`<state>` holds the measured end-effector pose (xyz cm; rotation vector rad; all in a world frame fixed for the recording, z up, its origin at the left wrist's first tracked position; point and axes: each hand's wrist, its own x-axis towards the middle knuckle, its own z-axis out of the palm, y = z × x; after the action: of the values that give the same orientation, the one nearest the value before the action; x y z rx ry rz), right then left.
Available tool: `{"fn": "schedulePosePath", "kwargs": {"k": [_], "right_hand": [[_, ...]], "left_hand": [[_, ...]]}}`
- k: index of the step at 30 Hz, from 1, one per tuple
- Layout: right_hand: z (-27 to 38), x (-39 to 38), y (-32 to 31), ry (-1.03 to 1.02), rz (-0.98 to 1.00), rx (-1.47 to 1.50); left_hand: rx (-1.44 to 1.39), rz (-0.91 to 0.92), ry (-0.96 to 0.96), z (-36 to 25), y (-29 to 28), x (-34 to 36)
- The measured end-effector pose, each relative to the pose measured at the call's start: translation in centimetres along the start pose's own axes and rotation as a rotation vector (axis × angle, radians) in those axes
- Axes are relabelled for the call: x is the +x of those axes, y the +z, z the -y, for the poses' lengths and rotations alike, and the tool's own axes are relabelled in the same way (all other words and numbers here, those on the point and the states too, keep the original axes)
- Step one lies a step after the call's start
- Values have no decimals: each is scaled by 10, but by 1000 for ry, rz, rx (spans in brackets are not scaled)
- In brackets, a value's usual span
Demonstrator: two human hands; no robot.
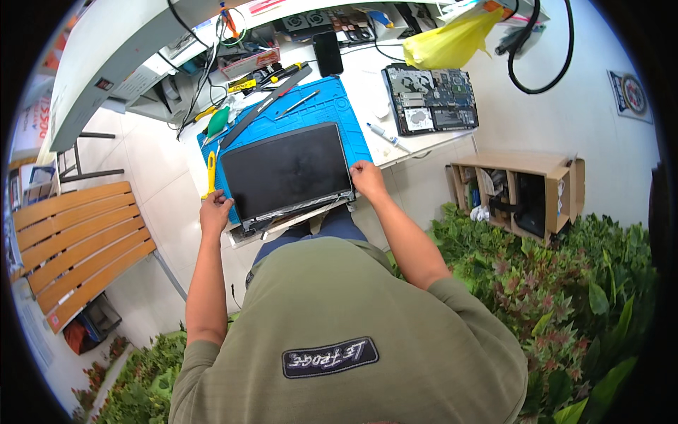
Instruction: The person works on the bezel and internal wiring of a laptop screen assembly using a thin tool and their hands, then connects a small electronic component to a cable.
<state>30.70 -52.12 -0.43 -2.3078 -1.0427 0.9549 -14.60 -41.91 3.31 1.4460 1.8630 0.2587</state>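
A dark laptop screen (286, 172) lies face up on a blue repair mat (346, 116), its lower edge with a silvery strip towards me. My left hand (215, 210) is closed, fingertips pinched at the screen's lower left edge. Just beyond it a yellow-handled tool (211, 172) lies along the mat's left side, its lower end close to my knuckles. On the opposite side my right hand (368, 179) is curled closed at the screen's right edge, near the lower corner. What sits between the fingertips of either hand is too small to make out fully.
An opened laptop base (432, 100) with bare boards lies right, near a syringe-like tube (387, 136). Behind the screen are a dark strip (265, 106), a thin metal tool (296, 104), a green blower bulb (218, 120) and a phone (328, 54). A yellow bag (452, 44) hangs above.
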Motion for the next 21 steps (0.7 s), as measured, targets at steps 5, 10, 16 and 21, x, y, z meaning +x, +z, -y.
{"fn": "schedulePosePath", "kwargs": {"k": [5, 10, 16, 21], "right_hand": [[-50, -5, 2, 163, 61, 333], [-64, -10, 14, 280, 185, 579], [-76, -15, 19, 302, 252, 675], [-68, -21, 21, 204, 146, 548]], "left_hand": [[8, 31, -33, -12, 13, 18], [131, 70, 28, -14, 9, 15], [183, 117, 5, -21, 10, 12], [237, 101, -27, -17, 18, 11]]}}
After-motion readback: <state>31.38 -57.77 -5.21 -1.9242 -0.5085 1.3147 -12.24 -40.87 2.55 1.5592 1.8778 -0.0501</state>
